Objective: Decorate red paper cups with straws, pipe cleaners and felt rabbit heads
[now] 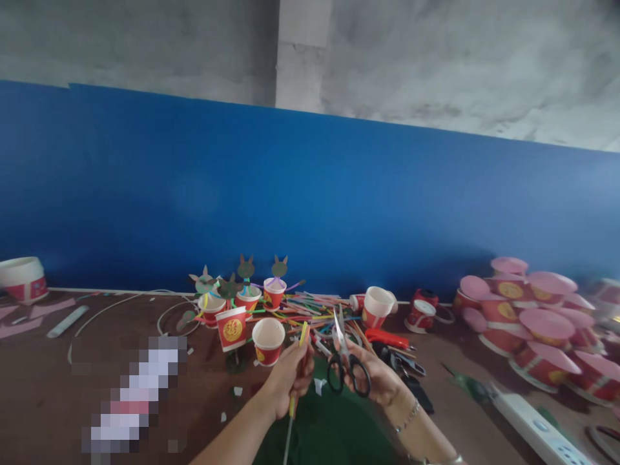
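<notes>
My left hand [289,378] is closed around a narrow yellow strip [304,334], which sticks out above the fist and shows again below it. What the strip is made of I cannot tell. In my right hand [380,381] are scissors [341,342] with black handles, their blades pointing up and slightly apart. The scissors stand to the right of the strip and do not touch it. Just beyond my left hand is an upright red and white paper cup [268,339]. Behind both hands lies a heap of coloured thin sticks or strips [310,305].
Paper cups with animal-head cutouts [275,292] stand at the back left. A red-handled tool [386,338] lies right of centre. Stacked cups with pink discs [547,316] and a white power strip [537,426] occupy the right. A blue panel [310,194] borders the table's back.
</notes>
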Tool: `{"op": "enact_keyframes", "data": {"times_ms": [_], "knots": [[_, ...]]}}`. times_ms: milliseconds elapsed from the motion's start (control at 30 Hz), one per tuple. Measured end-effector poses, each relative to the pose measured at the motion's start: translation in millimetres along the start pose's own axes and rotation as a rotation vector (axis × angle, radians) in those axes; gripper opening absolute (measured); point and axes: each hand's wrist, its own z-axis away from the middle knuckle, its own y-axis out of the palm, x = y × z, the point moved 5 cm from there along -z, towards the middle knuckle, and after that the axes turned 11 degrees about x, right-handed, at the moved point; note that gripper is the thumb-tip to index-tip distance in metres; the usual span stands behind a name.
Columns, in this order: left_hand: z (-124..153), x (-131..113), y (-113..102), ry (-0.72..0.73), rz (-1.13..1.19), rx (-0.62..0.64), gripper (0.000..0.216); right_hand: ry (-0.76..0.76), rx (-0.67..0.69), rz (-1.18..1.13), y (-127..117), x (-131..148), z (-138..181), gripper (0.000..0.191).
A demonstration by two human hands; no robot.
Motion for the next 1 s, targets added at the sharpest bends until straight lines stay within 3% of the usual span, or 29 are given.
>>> {"op": "enact_keyframes", "data": {"times_ms": [167, 367, 533, 667, 800, 1000], "knots": [[2.2, -1.8, 1.1, -0.03, -0.042, -0.017, 0.039, 0.056, 0.014, 0.127, 7.0, 0.1, -1.5, 0.046], [1.3, -1.1, -0.9, -0.022, -0.09, -0.024, 0.039, 0.109, -0.107, 0.409, 9.2, 15.6, -1.4, 0.037], [-1.6, 1.8, -3.7, -0.003, -0.142, -0.022, 0.038, 0.169, -0.295, 0.901, -1.1, 35.6, -3.3, 0.035], [-1.3, 2.6, -2.9, 0.008, -0.172, -0.004, 0.041, 0.176, -0.346, 1.289, 4.8, 51.8, -8.0, 0.038], [0.7, 2.1, -0.1, 0.009, -0.224, 0.02, 0.041, 0.217, -0.314, 1.372, 11.9, 56.9, -11.2, 0.038], [1.9, 2.0, 4.1, -0.007, -0.293, 0.048, 0.044, 0.217, -0.218, 1.317, 15.3, 54.9, -16.2, 0.032]]}}
